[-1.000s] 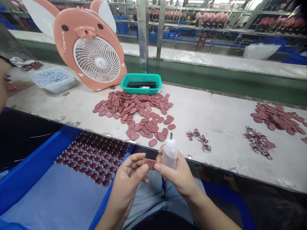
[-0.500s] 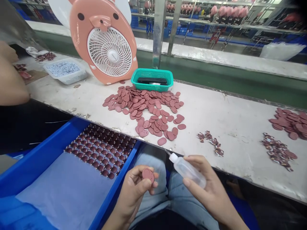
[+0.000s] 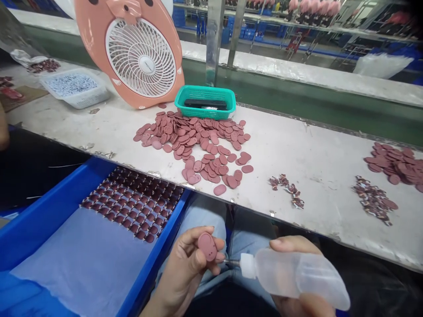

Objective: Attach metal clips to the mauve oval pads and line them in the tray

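Between the thumb and fingers of my left hand (image 3: pixel 183 268) is a reddish-brown oval disc (image 3: pixel 207 246) with small holes near its lower edge. My right hand (image 3: pixel 297 281) is wrapped round a translucent squeeze bottle (image 3: pixel 297 274), which lies sideways with its thin metal tip pointing left. The tip is close to the lower right side of the disc; whether it touches cannot be made out. On the bench (image 3: pixel 327 149) ahead lies a large heap of similar oval discs (image 3: pixel 198 141). A few small brown-and-white pieces (image 3: pixel 287 190) lie to its right.
A blue tray (image 3: pixel 39 220) at my left holds rows of dark red pieces on a pale sheet. Behind the heap stand a green basket (image 3: pixel 205 115) and a pink fan (image 3: pixel 142 61). A white tub (image 3: pixel 79 94) sits left, and more discs (image 3: pixel 393 163) lie right.
The squeeze bottle has swung level, its tip now beside the disc. The disc has turned in my left hand, showing more of its face. The view has shifted slightly right and down.
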`<state>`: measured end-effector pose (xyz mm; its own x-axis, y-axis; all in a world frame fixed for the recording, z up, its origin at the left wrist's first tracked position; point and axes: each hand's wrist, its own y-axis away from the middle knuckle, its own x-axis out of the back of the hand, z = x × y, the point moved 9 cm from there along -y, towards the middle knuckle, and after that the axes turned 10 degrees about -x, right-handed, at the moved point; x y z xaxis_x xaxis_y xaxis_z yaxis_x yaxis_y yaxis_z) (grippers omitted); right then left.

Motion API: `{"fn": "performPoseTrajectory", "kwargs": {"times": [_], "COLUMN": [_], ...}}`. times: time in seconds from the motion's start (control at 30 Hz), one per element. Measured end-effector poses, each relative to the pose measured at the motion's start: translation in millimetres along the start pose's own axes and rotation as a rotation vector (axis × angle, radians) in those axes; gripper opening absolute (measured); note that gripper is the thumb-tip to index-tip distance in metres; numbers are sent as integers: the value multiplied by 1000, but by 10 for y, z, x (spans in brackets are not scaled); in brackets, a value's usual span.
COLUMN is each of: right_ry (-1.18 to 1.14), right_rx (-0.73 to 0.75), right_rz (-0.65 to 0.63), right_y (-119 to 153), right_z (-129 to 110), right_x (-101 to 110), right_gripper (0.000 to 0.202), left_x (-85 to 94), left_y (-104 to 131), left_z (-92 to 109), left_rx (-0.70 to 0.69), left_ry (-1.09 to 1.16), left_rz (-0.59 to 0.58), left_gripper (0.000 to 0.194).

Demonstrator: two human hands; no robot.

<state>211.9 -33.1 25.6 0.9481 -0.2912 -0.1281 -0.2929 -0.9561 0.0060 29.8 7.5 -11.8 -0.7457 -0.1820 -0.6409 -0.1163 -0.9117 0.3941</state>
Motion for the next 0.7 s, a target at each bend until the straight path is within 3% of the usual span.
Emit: {"fn": "performPoseTrajectory", "kwargs": {"times": [0.1, 0.27, 0.43, 0.7], "right_ry": [-72, -59, 23, 88], "right_rx": [61, 86, 7, 9], "right_rz": [19, -5, -8, 0], "right_y": [-15, -49, -46, -48], "right_z": [-131, -248, -243, -263], "right_x": [-12, -119, -146, -106], "right_gripper": [47, 44, 38, 35], "left_x": [10, 24, 11, 12], "left_y": [-2, -10, -14, -14], "left_z": [-8, -19, -20, -29], "left_rx": [-10, -20, -10, 3], "left_ry": [-9, -16, -11, -37], "left_rz": [-16, -24, -21, -28], "left_gripper": [43, 43, 42, 41]}}
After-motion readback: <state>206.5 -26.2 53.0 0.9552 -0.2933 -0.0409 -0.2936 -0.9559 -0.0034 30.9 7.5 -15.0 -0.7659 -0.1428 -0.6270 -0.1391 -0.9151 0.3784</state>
